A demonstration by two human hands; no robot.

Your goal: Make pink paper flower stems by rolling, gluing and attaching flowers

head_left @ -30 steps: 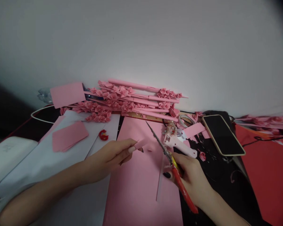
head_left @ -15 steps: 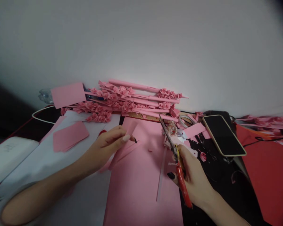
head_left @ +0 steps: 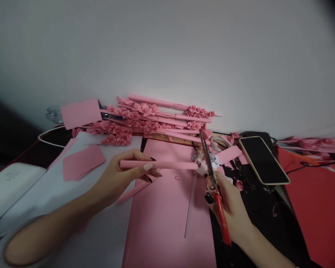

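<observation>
Pink paper rolled into a thin, even tube [head_left: 167, 165] lies level in the air above the table [head_left: 268, 219], over a large flat pink sheet [head_left: 167, 223]. The left hand [head_left: 123, 176] is closed around the tube's left part, thumb on the near side and fingers curled over the top. The tube's right end reaches the blades of the scissors [head_left: 212, 182], which have a red handle and point up and away. The right hand [head_left: 229, 208] is closed on that handle; whether the blades touch the tube is hard to tell. A loose narrow pink strip [head_left: 190, 208] lies on the sheet just below the tube. Behind, against the wall, sits a heap of pink paper flowers and sticks [head_left: 156, 119]. A dark phone [head_left: 264, 160] rests to the right, well apart.
</observation>
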